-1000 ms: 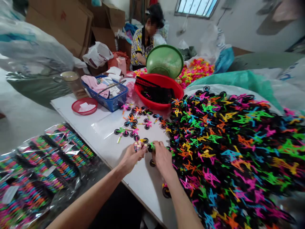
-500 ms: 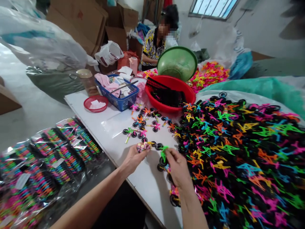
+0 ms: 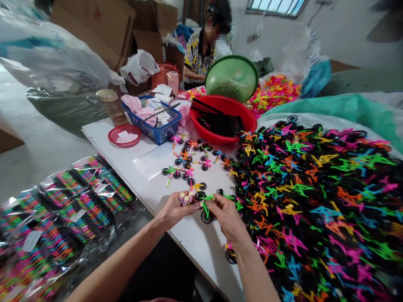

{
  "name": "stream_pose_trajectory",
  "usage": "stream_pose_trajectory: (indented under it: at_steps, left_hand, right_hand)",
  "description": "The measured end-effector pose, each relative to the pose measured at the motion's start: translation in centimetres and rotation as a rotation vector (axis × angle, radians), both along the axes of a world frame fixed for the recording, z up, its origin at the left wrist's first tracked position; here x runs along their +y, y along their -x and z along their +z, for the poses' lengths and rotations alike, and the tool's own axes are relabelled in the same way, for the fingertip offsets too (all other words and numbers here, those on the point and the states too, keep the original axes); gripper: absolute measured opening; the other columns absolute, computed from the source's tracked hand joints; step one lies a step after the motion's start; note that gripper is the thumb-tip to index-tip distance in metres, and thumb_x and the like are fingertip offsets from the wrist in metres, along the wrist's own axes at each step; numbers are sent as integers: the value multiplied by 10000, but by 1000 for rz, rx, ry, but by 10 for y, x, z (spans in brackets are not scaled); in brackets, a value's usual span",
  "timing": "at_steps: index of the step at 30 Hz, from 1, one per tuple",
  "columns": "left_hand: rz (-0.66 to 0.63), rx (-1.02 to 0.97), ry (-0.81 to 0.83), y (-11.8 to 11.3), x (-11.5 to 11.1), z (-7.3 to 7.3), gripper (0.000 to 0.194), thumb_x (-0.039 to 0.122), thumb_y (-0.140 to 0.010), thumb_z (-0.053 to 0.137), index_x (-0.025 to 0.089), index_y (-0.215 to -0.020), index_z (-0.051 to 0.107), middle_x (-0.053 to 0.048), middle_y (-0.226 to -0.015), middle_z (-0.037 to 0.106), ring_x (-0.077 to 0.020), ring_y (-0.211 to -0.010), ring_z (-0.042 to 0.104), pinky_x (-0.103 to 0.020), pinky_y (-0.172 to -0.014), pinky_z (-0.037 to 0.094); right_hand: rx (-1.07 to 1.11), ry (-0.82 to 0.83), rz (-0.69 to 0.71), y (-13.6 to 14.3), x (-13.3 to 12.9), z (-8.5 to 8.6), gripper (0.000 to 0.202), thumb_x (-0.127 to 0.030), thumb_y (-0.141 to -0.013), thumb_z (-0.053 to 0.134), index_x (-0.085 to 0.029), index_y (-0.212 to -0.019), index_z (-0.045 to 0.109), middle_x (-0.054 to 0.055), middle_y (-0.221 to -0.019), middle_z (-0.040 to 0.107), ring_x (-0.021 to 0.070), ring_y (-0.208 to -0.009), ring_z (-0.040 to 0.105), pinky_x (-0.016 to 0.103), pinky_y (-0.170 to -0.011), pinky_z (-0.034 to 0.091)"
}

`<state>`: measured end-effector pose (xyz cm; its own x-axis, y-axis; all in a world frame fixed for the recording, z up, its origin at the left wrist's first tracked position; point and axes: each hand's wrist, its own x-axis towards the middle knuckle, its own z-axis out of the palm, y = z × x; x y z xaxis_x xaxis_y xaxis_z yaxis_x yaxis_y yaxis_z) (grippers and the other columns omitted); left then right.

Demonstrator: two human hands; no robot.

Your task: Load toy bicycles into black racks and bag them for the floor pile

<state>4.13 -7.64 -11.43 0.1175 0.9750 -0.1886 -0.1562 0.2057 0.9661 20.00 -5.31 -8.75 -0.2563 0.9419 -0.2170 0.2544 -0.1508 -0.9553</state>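
Observation:
My left hand is closed around several small pink and yellow sticks, its fingertips meeting the green toy bicycle. Between my two hands is that green toy bicycle with black wheels, pinched by my right hand. A yellow toy bicycle lies on the white table just beyond my fingers. Farther back, several coloured toy bicycles are scattered, some with small sticks on them. A large heap of toy bicycles spreads to the right of my right hand.
Behind stand a red basin with black pieces, a green basin, a blue basket and a small red basket. Packed bags lie at lower left. A person sits across the table.
My right hand has moved slightly left, bringing the green bicycle against my left fingertips. The yellow bicycle now lies on the table, apart from my left hand. The view has shifted slightly.

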Motion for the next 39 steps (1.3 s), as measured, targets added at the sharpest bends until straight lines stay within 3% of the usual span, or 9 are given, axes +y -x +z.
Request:
stream_pose_trajectory:
  at_steps: [5, 9, 12, 16, 18, 21, 26, 34, 39]
  left_hand:
    - [185, 135, -17, 4, -6, -10, 314, 427, -686, 719, 127, -718, 630, 26, -579, 480, -73, -537, 391, -196, -500, 299]
    - [296, 74, 66, 31, 4, -19, 408, 447, -668, 720, 120, -905, 656, 5, -629, 545, -68, -485, 392, -200, -444, 268]
    - [386, 63, 139, 45, 7, -27, 512, 430, -645, 733, 106, -1028, 628, -14, -665, 584, -77, -492, 437, -198, -435, 280]
    - [274, 69, 112, 33, 2, -27, 513, 389, -655, 730, 114, -1068, 600, -19, -673, 606, -90, -527, 479, -196, -454, 313]
    - [246, 56, 89, 24, 0, -21, 449, 404, -701, 693, 118, -1031, 588, -37, -700, 630, -87, -526, 473, -195, -458, 318]
    - [215, 66, 54, 18, 1, -10, 346, 423, -752, 642, 125, -922, 596, -43, -692, 634, -76, -507, 441, -191, -452, 306]
    - [70, 14, -4, 15, 5, -8, 299, 384, -742, 662, 129, -897, 637, -3, -619, 574, -70, -504, 405, -193, -462, 288]
    - [154, -201, 164, -15, 1, -18, 310, 327, -641, 747, 123, -826, 605, 19, -553, 536, -64, -469, 413, -187, -422, 241]
    - [220, -256, 171, -27, -1, -5, 284, 274, -589, 762, 144, -715, 543, 30, -520, 525, -68, -462, 421, -191, -426, 248]
  right_hand:
    - [-285, -283, -32, 19, 6, -11, 255, -359, -753, 520, -200, -572, 437, -43, -503, 419, 107, -498, 378, 224, -487, 287]
    - [-188, -338, 68, 25, 50, 18, 255, -407, -788, 516, -179, -679, 551, -21, -575, 514, 119, -543, 471, 219, -502, 359]
    - [-400, -450, 66, 29, 75, 34, 268, -375, -809, 555, -158, -956, 606, 40, -810, 629, 152, -701, 569, 252, -644, 442]
    - [-958, -617, 334, 36, 64, -1, 196, -170, -784, 579, -158, -974, 624, 103, -991, 618, 220, -922, 557, 309, -789, 430]
    - [-1047, -667, 339, 34, 50, -23, 169, -134, -812, 512, -159, -929, 631, 104, -969, 619, 226, -953, 540, 309, -799, 420]
    - [-822, -616, 147, 23, 36, -28, 203, -186, -864, 431, -171, -858, 633, 69, -872, 635, 181, -838, 562, 266, -741, 423]
    - [-292, -403, -69, 7, 16, 6, 237, -360, -866, 456, -187, -836, 614, 4, -692, 618, 132, -607, 543, 228, -582, 415]
    - [-161, -338, -364, 9, 1, -1, 294, -448, -870, 451, -184, -847, 577, 5, -683, 594, 126, -579, 516, 230, -559, 416]
    - [-199, -454, -224, 13, -8, -6, 219, -358, -885, 461, -190, -912, 599, 37, -828, 634, 148, -742, 567, 248, -697, 436]
